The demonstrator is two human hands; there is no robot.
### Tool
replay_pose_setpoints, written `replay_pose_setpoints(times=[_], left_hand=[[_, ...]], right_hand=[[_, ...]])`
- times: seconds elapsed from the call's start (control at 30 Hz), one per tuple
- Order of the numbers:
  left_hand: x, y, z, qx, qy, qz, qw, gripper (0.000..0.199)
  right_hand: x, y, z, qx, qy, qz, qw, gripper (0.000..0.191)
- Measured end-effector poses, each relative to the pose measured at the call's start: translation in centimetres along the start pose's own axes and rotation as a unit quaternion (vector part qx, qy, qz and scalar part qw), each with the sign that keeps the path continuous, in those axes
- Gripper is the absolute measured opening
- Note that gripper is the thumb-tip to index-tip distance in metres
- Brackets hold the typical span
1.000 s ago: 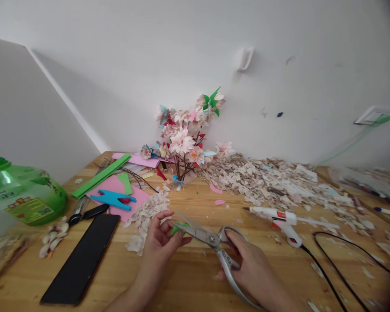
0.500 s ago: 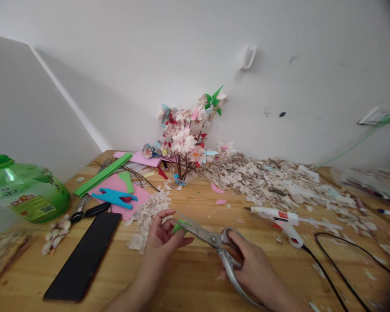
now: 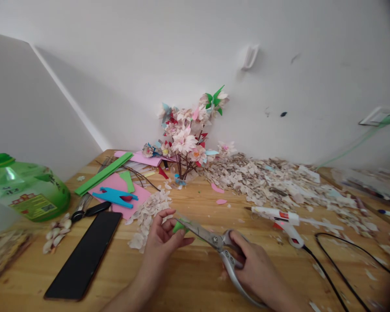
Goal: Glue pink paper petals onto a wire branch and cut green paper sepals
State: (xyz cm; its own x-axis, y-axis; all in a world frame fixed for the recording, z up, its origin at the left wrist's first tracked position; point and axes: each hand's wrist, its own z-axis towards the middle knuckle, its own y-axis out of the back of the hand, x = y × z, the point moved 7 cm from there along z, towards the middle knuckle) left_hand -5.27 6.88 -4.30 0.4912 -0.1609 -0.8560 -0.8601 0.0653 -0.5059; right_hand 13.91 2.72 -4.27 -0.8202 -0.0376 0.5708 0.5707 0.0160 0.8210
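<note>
Between the thumb and fingers of my left hand (image 3: 164,238) is a small green paper piece (image 3: 178,226). My right hand (image 3: 255,264) grips the handles of silver scissors (image 3: 216,239), whose blades point left and reach the green piece. Behind the hands, paper flowers (image 3: 185,141) on thin stems stand at the wall. Whitish petals (image 3: 151,208) lie just beyond my left hand, and two pink petals (image 3: 217,188) rest on the wooden table (image 3: 195,281).
A white glue gun (image 3: 276,214) with a black cable lies right. A large scrap heap (image 3: 263,177) spreads behind it. To the left are a black phone (image 3: 84,255), garlic cloves (image 3: 56,232), a green bottle (image 3: 29,188), blue paper (image 3: 117,197) and green strips (image 3: 104,173).
The scissors and my right hand have shifted very slightly right and down. Both hands keep their hold, and the view has moved a little.
</note>
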Motion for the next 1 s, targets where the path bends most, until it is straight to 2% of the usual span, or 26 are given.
replay_pose_setpoints(times=[0.53, 0.73, 1.0], left_hand=[[-0.36, -0.11, -0.07, -0.014, -0.009, 0.016, 1.000, 0.044], [-0.73, -0.22, -0.19, -0.015, -0.015, 0.010, 1.000, 0.044], [-0.68, -0.35, -0.23, -0.013, -0.021, 0.017, 1.000, 0.046]], right_hand=[[0.26, 0.13, -0.10, 0.023, -0.022, -0.021, 0.999, 0.028], [0.59, 0.07, -0.15, 0.033, 0.007, -0.009, 0.999, 0.044], [0.59, -0.09, -0.15, 0.047, 0.006, 0.003, 0.999, 0.042]])
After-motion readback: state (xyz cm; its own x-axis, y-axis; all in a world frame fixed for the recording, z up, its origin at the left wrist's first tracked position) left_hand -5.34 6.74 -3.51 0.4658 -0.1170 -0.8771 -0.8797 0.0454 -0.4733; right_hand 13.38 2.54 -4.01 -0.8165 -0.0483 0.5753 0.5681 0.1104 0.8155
